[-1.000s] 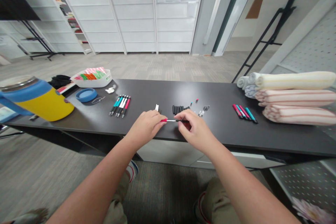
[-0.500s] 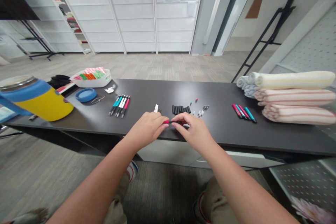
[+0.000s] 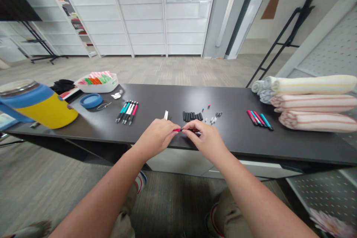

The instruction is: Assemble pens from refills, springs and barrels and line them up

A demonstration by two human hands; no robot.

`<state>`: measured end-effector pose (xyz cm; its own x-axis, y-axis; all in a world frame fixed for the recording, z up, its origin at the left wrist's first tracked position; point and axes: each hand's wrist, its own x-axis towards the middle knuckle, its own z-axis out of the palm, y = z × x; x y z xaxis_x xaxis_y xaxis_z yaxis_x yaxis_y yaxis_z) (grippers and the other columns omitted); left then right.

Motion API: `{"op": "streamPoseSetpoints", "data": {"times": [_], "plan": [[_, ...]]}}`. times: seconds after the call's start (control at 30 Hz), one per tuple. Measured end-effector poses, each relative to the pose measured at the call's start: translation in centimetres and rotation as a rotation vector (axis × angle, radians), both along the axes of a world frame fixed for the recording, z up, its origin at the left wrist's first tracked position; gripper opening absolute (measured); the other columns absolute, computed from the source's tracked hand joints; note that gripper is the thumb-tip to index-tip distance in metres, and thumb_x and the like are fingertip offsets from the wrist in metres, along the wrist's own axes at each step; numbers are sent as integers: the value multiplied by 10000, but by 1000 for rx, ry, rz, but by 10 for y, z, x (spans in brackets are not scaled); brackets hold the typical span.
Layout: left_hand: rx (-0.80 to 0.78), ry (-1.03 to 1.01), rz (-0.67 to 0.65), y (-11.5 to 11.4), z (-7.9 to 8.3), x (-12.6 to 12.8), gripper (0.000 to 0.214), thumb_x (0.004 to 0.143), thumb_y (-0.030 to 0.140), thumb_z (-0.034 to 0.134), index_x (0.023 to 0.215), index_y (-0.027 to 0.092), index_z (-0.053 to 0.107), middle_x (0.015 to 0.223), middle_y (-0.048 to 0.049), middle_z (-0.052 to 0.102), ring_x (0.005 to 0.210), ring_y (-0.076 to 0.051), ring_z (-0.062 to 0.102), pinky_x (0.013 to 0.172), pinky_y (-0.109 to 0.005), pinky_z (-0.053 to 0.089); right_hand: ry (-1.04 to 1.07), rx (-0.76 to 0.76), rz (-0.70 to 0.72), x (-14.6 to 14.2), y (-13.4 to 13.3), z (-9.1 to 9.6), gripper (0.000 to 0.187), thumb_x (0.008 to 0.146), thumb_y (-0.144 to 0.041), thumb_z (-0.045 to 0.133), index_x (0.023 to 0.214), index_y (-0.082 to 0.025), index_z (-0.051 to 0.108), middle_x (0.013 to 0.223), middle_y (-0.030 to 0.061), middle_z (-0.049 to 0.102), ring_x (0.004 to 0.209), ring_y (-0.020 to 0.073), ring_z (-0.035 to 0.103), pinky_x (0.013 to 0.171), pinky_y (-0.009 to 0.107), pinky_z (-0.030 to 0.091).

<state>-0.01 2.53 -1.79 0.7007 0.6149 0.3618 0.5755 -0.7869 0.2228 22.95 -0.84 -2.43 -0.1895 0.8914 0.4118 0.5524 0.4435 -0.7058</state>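
Observation:
My left hand (image 3: 157, 136) and my right hand (image 3: 205, 137) meet over the near edge of the dark table (image 3: 156, 98), both pinched on one pen (image 3: 184, 130) with a red barrel and a black grip. The left fingers hold the red end, the right fingers the black end. Just behind the hands lie a row of black pen grips (image 3: 192, 116), a white part (image 3: 166, 114) and small loose pen parts (image 3: 213, 117).
Assembled pens (image 3: 128, 112) lie in a group to the left, more pens (image 3: 259, 119) to the right. A blue and yellow jug (image 3: 36, 106), a blue lid (image 3: 91, 100) and a white tray (image 3: 97, 81) stand far left. Rolled towels (image 3: 309, 102) are stacked far right.
My hands have come closer together. The white inner tube that showed between the red barrel and the black grip is now covered, and the two pieces meet.

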Motion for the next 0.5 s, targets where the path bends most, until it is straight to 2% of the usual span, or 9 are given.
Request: {"op": "streamPoseSetpoints", "data": {"times": [0.23, 0.5], "plan": [[-32, -64, 19, 2, -3, 4, 227, 1083, 278, 497, 1204, 236, 684, 1125, -57, 752, 1042, -234, 666, 911, -401, 469, 6, -34, 24, 0, -1, 2, 18, 957, -248, 714, 965, -247, 730, 888, -9, 785, 792, 162, 721, 728, 264, 526], [-27, -98, 11, 4, -4, 2, 231, 1073, 278, 513, 1192, 235, 706, 1130, -59, 761, 1049, -231, 673, 908, -393, 478, -34, -67, 30, 2, 1, -1, 106, 936, -193, 736, 1031, -240, 734, 961, -7, 816, 869, 169, 767, 754, 264, 536]]}}
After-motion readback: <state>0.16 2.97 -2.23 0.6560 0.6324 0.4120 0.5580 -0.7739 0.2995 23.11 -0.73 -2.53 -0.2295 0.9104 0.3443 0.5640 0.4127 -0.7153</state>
